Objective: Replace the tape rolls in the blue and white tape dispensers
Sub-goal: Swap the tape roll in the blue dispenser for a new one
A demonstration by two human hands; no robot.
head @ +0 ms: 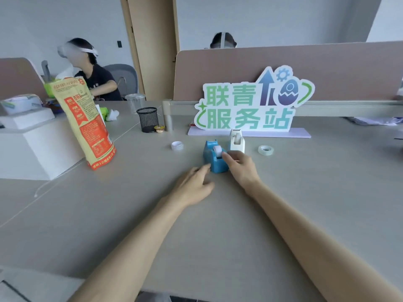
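Observation:
A blue tape dispenser [212, 158] stands on the desk in the middle of the view, with a white tape roll [217, 151] seated in it. My left hand [194, 185] lies just left of it, fingertips touching its lower left side. My right hand [242, 167] is at its right side, with a finger and thumb at the roll's edge. Behind it stands a white tape dispenser [237, 142]. A loose white roll [177, 146] lies to the left and a loose clear roll [265, 150] to the right.
An orange and yellow bag [86, 123] stands at the left beside white boxes [28, 136]. A black mesh cup [148, 119] and a small round lid [159, 128] are further back. A green-lettered sign [250, 105] on a lilac base leans against the divider. Two people sit beyond.

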